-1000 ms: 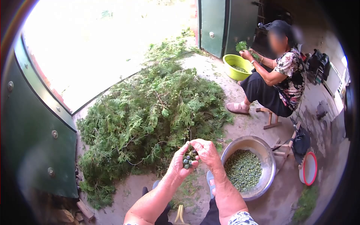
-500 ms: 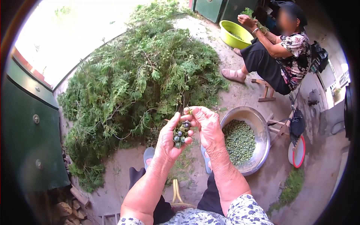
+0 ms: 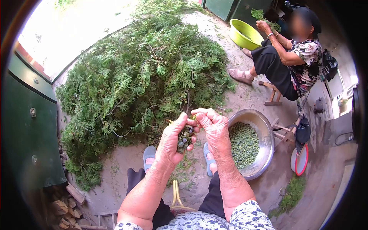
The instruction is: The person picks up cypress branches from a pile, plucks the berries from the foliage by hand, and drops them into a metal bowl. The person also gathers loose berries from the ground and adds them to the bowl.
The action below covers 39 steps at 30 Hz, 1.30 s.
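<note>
Several small round green cones (image 3: 184,140) lie cupped in my left hand (image 3: 171,142), its fingers curled round them. My right hand (image 3: 214,132) is beside it, thumb and forefinger pinched on a small green sprig (image 3: 193,117) just above the cones. The fingertips of both hands are close together. Right of my right hand stands a metal basin (image 3: 264,151) holding many green cones (image 3: 243,143). Beyond my hands spreads a large heap of green branches (image 3: 145,76).
A co-worker (image 3: 299,53) sits on a wooden stool at the upper right, holding a green sprig beside a yellow-green basin (image 3: 237,28). A red-rimmed round container (image 3: 302,160) stands at the right. Green metal doors (image 3: 30,122) and firewood (image 3: 65,214) are at the left.
My right thumb and forefinger have drawn closer together at the left fingertips. The view has shifted slightly. The co-worker's raised hands still hold greenery.
</note>
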{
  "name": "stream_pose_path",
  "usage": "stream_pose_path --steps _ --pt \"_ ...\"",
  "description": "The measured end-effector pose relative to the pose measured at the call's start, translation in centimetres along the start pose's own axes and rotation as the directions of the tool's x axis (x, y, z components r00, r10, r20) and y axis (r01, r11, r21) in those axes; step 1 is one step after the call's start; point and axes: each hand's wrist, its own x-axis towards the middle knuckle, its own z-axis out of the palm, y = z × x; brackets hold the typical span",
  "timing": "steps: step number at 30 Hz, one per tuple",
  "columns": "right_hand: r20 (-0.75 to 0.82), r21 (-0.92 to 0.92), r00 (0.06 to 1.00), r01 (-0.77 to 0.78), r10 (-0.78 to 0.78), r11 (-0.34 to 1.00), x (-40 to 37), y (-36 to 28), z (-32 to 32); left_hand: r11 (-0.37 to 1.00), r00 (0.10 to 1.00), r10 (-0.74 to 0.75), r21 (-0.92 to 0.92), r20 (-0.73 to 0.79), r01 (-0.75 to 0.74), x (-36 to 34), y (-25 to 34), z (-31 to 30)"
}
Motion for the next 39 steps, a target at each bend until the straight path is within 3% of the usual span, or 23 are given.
stream_pose_path --steps 2,5,7,14,16,20,21,23,25,27,29,31,33,35,37,39 --pt "0.116 0.039 0.988 -0.108 0.103 0.993 -0.3 -1.0 0.0 0.999 1.0 0.019 0.026 -0.005 -0.019 -0.1 -0.2 0.2" --pt "0.165 -0.051 0.986 -0.012 0.02 0.999 0.1 -0.6 -0.5 1.0 1.0 0.01 0.024 -0.015 -0.009 0.0 -0.5 0.0" --pt "0.185 -0.06 0.982 -0.027 0.038 0.998 0.3 -0.5 -1.0 1.0 0.999 -0.029 0.011 -0.033 0.029 0.0 -0.3 0.4" --pt "0.104 -0.152 0.993 -0.038 0.054 0.988 0.3 -0.6 -0.9 0.992 0.991 -0.078 -0.104 -0.109 0.067 1.0 -0.6 0.6" --pt "0.038 -0.215 0.988 0.153 -0.148 0.964 0.5 -0.1 -0.7 0.992 0.992 -0.076 -0.108 -0.096 0.065 1.4 -0.7 0.3" --pt "-0.056 -0.223 0.988 0.127 -0.143 0.966 0.3 -0.8 -0.5 0.994 0.995 -0.061 -0.098 -0.085 0.053 2.0 -0.7 0.7" --pt "-0.07 -0.275 0.972 0.197 -0.224 0.941 0.3 -0.5 -0.5 0.996 0.995 -0.045 -0.081 -0.086 0.038 2.2 -0.8 1.0" --pt "-0.099 -0.317 0.966 0.196 -0.238 0.928 0.2 -1.4 -0.4 0.997 0.997 -0.032 -0.076 -0.068 0.027 2.5 -0.9 1.4" --pt "-0.085 -0.51 0.901 0.327 -0.425 0.796 0.6 -0.5 -1.2 0.999 0.997 0.018 0.038 -0.077 -0.015 2.4 -1.2 1.8" --pt "-0.122 -0.439 0.924 0.278 -0.363 0.854 0.9 -0.9 -1.9 0.999 0.999 0.008 0.051 -0.052 -0.005 2.1 -1.4 2.2" --pt "-0.198 -0.106 0.98 0.013 -0.034 0.994 1.2 -1.0 -2.8 0.993 0.995 -0.095 -0.076 -0.029 0.092 2.1 -1.1 2.4" --pt "-0.133 0.014 0.991 -0.01 0.012 1.0 1.5 -1.3 -3.3 0.985 0.992 -0.123 -0.123 -0.027 0.119 2.7 -1.1 1.4" --pt "-0.134 0.422 0.972 -0.118 0.191 0.899 1.5 -2.0 -3.0 0.989 0.994 -0.106 -0.103 0.018 0.108 2.6 -0.9 1.1" --pt "-0.08 0.437 0.977 -0.145 0.199 0.888 1.5 -1.4 -3.4 0.986 0.994 -0.107 -0.126 0.005 0.106 2.4 -0.9 1.1" --pt "0.03 0.32 0.976 -0.216 0.218 0.922 1.1 -1.0 -3.5 0.987 0.995 -0.097 -0.128 -0.024 0.093 2.2 -1.1 0.9" --pt "0.059 0.372 0.963 -0.267 0.264 0.889 0.8 -1.2 -3.1 0.987 0.996 -0.092 -0.135 -0.019 0.089 2.0 -1.1 0.7"
